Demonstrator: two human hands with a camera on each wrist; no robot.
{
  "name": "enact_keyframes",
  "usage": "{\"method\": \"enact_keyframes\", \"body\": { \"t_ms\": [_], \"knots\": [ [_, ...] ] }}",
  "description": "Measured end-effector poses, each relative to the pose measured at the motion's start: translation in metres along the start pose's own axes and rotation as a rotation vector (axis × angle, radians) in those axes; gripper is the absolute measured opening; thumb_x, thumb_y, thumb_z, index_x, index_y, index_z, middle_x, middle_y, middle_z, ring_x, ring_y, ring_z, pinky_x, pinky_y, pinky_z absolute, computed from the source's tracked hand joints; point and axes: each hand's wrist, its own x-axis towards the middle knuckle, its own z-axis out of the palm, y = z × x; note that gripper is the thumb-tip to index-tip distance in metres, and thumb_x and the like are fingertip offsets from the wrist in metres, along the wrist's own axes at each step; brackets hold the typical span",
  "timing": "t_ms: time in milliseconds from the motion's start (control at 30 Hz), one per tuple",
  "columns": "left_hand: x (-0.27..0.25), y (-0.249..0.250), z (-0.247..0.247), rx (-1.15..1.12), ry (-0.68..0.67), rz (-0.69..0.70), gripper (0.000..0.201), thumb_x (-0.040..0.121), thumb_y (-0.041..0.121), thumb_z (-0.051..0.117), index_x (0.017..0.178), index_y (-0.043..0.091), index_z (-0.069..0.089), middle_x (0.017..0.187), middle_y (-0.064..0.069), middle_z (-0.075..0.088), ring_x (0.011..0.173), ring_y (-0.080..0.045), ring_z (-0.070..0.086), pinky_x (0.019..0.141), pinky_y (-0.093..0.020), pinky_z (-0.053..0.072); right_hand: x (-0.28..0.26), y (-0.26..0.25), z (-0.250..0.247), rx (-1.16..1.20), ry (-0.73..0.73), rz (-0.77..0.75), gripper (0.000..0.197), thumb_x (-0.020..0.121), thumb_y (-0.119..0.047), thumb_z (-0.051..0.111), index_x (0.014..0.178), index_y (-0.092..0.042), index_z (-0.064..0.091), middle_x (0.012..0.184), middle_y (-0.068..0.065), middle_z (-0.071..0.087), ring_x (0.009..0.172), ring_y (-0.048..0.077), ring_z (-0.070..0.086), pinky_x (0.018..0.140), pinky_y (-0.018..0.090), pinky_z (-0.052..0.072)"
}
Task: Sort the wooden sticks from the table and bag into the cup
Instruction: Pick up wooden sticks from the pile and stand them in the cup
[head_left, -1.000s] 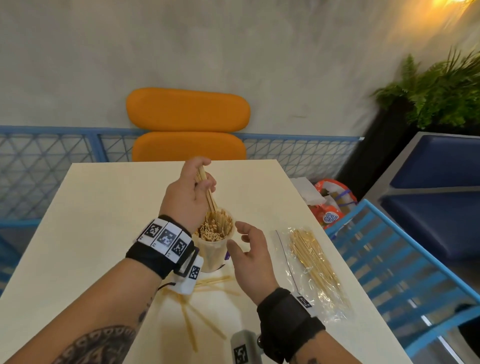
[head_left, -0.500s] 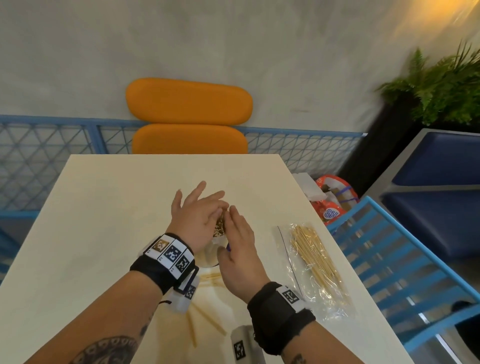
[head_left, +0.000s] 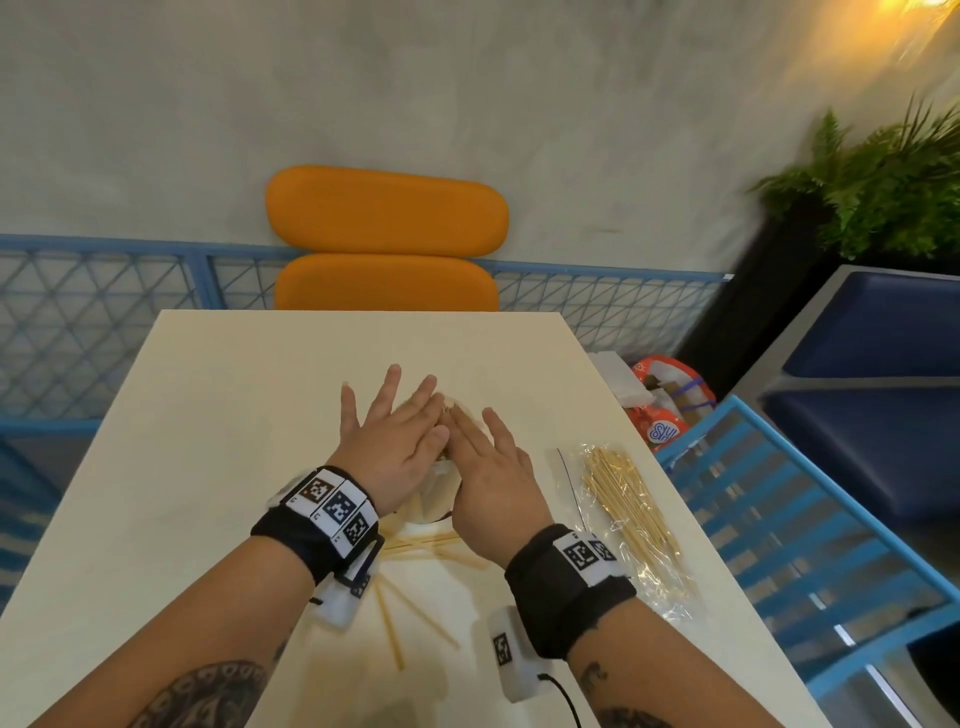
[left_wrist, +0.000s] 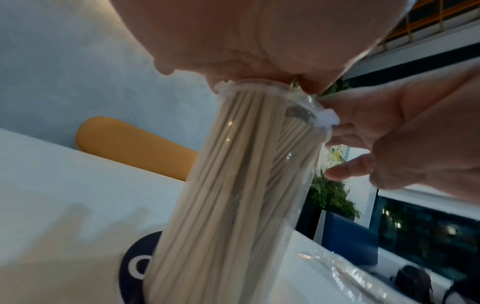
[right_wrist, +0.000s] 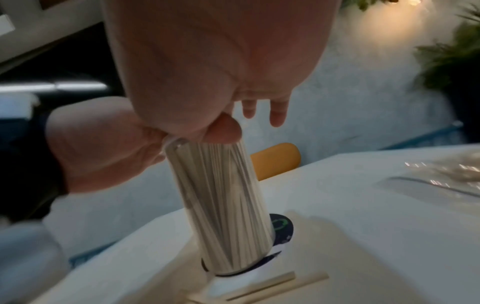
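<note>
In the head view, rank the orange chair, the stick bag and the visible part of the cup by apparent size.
1. orange chair
2. bag
3. cup, mostly hidden under both hands

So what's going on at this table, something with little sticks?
A person is gathering wooden sticks into a clear cup. Both the left hand and the right hand lie flat over its packed top, fingers straight. More loose sticks lie on the table, and a plastic bag beside the cup holds others.
</note>
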Motion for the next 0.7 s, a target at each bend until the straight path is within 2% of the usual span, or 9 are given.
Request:
{"method": "enact_keyframes", "body": {
  "t_ms": [67,133,200,267,367,467,533,600,700],
  "knots": [
    [-0.007,-0.003,-0.003,-0.174,0.119,-0.028,0.069,0.095,0.058,0.006,0.157,0.033,0.021,0.164,0.020,0.006,0.152,-0.009,-0.013,0.121,-0.050,-0.014,-0.005,0.001,-0.004,0.095,0.056,0.050,0.081,0.086,-0.007,0.041,0.160,-0.026,0.013,0.166,-0.011,0.011,0.153,0.018,0.000,0.119,0.042,0.019],
    [-0.019,-0.010,-0.004,-0.381,0.303,-0.099,0.059,0.099,0.053,0.020,0.151,0.031,0.039,0.159,0.016,0.028,0.151,-0.012,0.012,0.124,-0.043,0.006,-0.013,0.005,-0.002,0.203,0.173,0.138,0.077,0.081,-0.012,0.037,0.157,-0.020,0.025,0.162,-0.005,0.023,0.149,0.020,0.014,0.117,0.037,0.022],
    [-0.034,-0.016,-0.004,-0.573,0.443,-0.200,0.041,0.105,0.037,0.036,0.140,0.026,0.054,0.147,0.008,0.049,0.139,-0.016,0.035,0.118,-0.039,0.026,-0.024,0.010,0.005,0.279,0.270,0.238,0.067,0.083,-0.010,0.041,0.150,-0.016,0.038,0.153,-0.001,0.037,0.139,0.021,0.029,0.109,0.034,0.030],
    [-0.052,-0.025,0.003,-0.700,0.476,-0.343,0.030,0.104,0.026,0.043,0.127,0.024,0.062,0.130,0.005,0.058,0.119,-0.014,0.050,0.104,-0.032,0.037,-0.034,0.013,0.018,0.279,0.228,0.359,0.054,0.088,-0.007,0.047,0.142,-0.016,0.046,0.144,0.000,0.043,0.131,0.022,0.036,0.102,0.036,0.036],
    [-0.079,-0.035,0.020,-0.888,0.430,-0.597,0.016,0.100,0.023,0.050,0.104,0.026,0.065,0.110,-0.002,0.068,0.091,-0.020,0.064,0.087,-0.036,0.049,-0.045,0.012,0.042,0.151,-0.057,0.457,0.043,0.095,-0.018,0.046,0.137,-0.020,0.050,0.140,0.000,0.044,0.129,0.023,0.038,0.101,0.039,0.040],
    [-0.105,-0.034,0.046,-1.032,0.246,-0.787,0.012,0.098,0.018,0.052,0.098,0.015,0.064,0.095,-0.007,0.068,0.075,-0.025,0.063,0.072,-0.038,0.052,-0.047,0.004,0.062,0.007,-0.289,0.296,0.042,0.097,-0.025,0.045,0.139,-0.020,0.046,0.142,-0.001,0.042,0.132,0.025,0.036,0.102,0.043,0.042],
    [-0.119,-0.027,0.062,-1.112,0.148,-0.841,0.013,0.098,0.015,0.051,0.092,0.008,0.060,0.087,-0.010,0.062,0.067,-0.026,0.058,0.065,-0.038,0.049,-0.046,-0.004,0.070,-0.066,-0.337,0.187,0.037,0.098,-0.027,0.045,0.134,-0.018,0.045,0.139,-0.002,0.043,0.131,0.027,0.039,0.100,0.048,0.044],
    [-0.127,-0.019,0.076,-1.198,0.110,-0.876,0.013,0.098,0.009,0.049,0.087,0.005,0.056,0.081,-0.014,0.054,0.060,-0.023,0.052,0.060,-0.035,0.044,-0.045,-0.009,0.074,-0.101,-0.363,0.153,0.038,0.099,-0.029,0.043,0.136,-0.018,0.042,0.142,-0.002,0.042,0.131,0.027,0.039,0.100,0.048,0.043],
    [-0.129,-0.006,0.086,-1.312,0.054,-0.917,0.012,0.095,0.002,0.051,0.097,0.007,0.061,0.079,-0.015,0.061,0.060,-0.026,0.057,0.062,-0.035,0.046,-0.053,-0.016,0.076,-0.169,-0.336,0.151,0.035,0.101,-0.030,0.036,0.132,-0.018,0.047,0.135,0.001,0.046,0.124,0.028,0.044,0.097,0.045,0.042]
  ]
}}
